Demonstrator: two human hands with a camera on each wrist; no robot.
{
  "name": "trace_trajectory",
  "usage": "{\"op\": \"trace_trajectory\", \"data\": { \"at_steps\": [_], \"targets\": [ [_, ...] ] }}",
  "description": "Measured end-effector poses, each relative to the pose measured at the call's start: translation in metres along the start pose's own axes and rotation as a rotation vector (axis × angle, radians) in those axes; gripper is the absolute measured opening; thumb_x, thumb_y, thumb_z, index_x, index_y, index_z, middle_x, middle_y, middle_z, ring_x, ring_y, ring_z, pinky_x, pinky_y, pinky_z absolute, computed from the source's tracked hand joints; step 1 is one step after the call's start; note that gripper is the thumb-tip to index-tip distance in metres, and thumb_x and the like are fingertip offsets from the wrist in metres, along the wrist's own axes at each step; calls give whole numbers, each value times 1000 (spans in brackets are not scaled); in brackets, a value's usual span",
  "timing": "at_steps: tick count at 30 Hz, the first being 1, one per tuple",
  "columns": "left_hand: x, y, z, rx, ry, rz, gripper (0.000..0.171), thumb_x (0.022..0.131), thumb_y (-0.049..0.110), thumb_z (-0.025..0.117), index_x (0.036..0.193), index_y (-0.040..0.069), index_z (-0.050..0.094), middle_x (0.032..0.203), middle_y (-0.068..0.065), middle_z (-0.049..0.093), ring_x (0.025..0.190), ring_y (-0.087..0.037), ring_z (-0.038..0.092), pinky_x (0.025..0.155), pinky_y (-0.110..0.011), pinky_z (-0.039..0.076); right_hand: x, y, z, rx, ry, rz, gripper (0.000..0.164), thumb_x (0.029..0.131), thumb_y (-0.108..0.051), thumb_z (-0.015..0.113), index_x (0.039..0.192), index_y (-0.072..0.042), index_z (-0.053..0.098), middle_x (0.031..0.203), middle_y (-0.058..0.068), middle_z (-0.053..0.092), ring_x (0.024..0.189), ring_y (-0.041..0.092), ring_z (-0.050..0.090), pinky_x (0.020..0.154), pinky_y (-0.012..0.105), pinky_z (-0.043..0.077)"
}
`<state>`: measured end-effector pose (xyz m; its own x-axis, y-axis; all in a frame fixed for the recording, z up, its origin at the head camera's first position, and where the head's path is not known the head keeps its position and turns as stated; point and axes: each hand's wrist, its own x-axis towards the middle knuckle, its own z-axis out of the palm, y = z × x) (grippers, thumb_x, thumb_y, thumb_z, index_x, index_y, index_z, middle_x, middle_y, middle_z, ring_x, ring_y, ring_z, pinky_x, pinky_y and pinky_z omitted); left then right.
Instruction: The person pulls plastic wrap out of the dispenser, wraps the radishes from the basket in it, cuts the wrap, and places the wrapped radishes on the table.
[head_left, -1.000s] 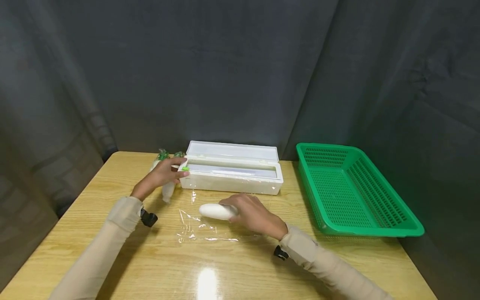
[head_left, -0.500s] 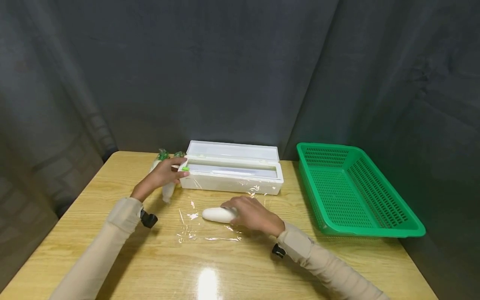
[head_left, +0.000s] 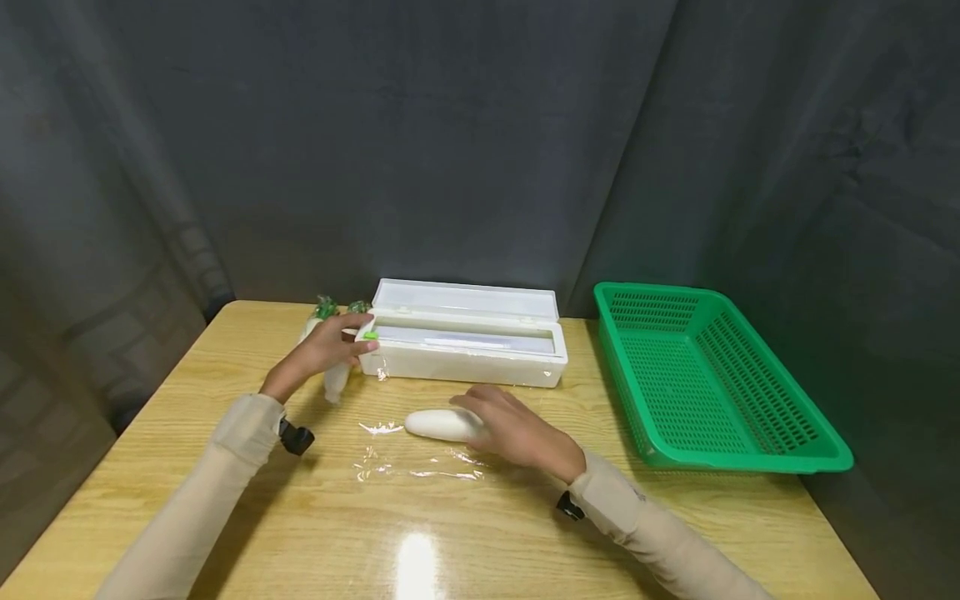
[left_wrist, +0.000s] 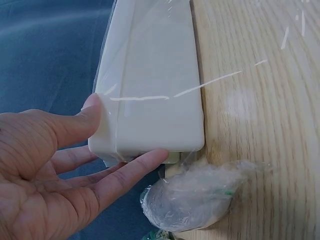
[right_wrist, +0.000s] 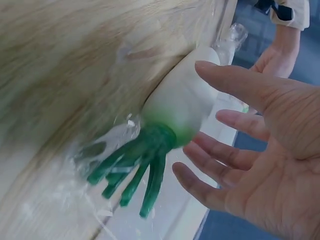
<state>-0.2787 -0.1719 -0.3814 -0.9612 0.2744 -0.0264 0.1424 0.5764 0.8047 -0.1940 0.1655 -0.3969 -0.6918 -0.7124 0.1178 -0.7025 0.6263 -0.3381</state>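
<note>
A white daikon radish [head_left: 442, 425] with green leaf stalks lies on clear plastic wrap [head_left: 382, 468] spread over the table. My right hand [head_left: 513, 429] is around its leafy end; in the right wrist view the radish [right_wrist: 177, 100] sits between thumb and fingers, which are spread and loosely bent. My left hand [head_left: 326, 346] holds the left end of a white plastic wrap dispenser [head_left: 461, 364], thumb on one side and fingers on the other. In the left wrist view, fingers [left_wrist: 132, 175] reach around the end of the box. The dispenser's lid [head_left: 465, 300] stands raised.
Wrapped radishes [head_left: 336, 383] with green tops lie left of the dispenser, partly behind my left hand. A green plastic basket [head_left: 637, 400] stands on the right. A dark curtain [head_left: 480, 142] hangs behind the wooden table [head_left: 300, 533].
The radish has shifted slightly right along with my right hand. Glints on the wrap near the dispenser have changed. My left hand stays on the dispenser.
</note>
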Motion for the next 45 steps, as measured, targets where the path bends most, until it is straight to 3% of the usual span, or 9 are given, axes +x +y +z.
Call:
{"op": "trace_trajectory", "data": {
  "at_steps": [7, 13, 16, 19, 24, 29, 36, 39, 45],
  "targets": [
    [-4, 3, -4, 34, -8, 10, 64, 106, 11, 63, 157, -11, 32, 154, -41, 37, 122, -52, 61, 85, -48, 62, -15, 5, 1, -15, -31, 0, 70, 89, -16, 85, 150, -4, 53, 144, 21, 55, 129, 34, 56, 104, 50, 51],
    [-4, 6, 0, 69, -5, 17, 63, 106, 12, 62, 157, -11, 33, 155, -41, 35, 127, -54, 57, 88, -48, 62, -26, 13, 5, -89, 67, -89, 65, 89, -15, 84, 146, -4, 55, 141, 19, 57, 129, 32, 56, 106, 50, 50],
    [-6, 8, 2, 150, 40, 35, 63, 105, 15, 65, 156, -10, 37, 155, -38, 40, 125, -53, 59, 86, -47, 61, -32, 15, 3, -137, 134, -135, 57, 89, -15, 85, 139, -4, 59, 134, 15, 60, 121, 28, 59, 100, 46, 52],
    [-9, 10, 5, 216, 107, 66, 61, 104, 16, 67, 154, -8, 42, 153, -35, 46, 123, -52, 60, 88, -51, 60, -38, 17, -1, -187, 161, -165, 43, 89, -16, 85, 125, -6, 65, 117, 8, 63, 100, 20, 60, 84, 36, 54],
    [-13, 11, 10, 267, 174, 135, 58, 103, 13, 68, 151, -9, 46, 153, -33, 47, 128, -53, 56, 99, -62, 53, -49, 20, -10, -182, 95, -171, 25, 90, -14, 84, 106, -7, 67, 99, 4, 65, 81, 11, 57, 69, 24, 51],
    [-17, 12, 14, 273, 198, 180, 54, 103, 11, 68, 148, -10, 49, 152, -34, 48, 125, -53, 58, 100, -63, 51, -58, 21, -14, -110, 7, -145, 16, 94, -12, 80, 106, -8, 71, 101, 5, 67, 82, 8, 58, 69, 22, 53],
    [-19, 8, 12, 262, 214, 203, 49, 103, 14, 69, 144, -8, 55, 149, -30, 53, 125, -51, 60, 97, -63, 53, -61, 25, -11, -81, -76, -143, 19, 91, -18, 83, 103, -13, 69, 103, -2, 64, 89, 5, 56, 73, 22, 52],
    [-26, 3, 11, 290, 284, 243, 44, 101, 14, 72, 138, -7, 61, 144, -29, 59, 126, -50, 60, 98, -63, 52, -63, 25, -10, -93, -84, -154, 21, 88, -14, 85, 100, -14, 68, 99, -6, 62, 90, 6, 55, 74, 22, 52],
    [-37, 3, 17, 389, 419, 403, 37, 96, 15, 78, 127, -4, 70, 132, -27, 66, 126, -47, 59, 102, -66, 47, -66, 26, -9, -91, -94, -133, 22, 85, -5, 85, 97, -13, 68, 93, -5, 59, 82, 5, 51, 69, 21, 50]
  ]
}}
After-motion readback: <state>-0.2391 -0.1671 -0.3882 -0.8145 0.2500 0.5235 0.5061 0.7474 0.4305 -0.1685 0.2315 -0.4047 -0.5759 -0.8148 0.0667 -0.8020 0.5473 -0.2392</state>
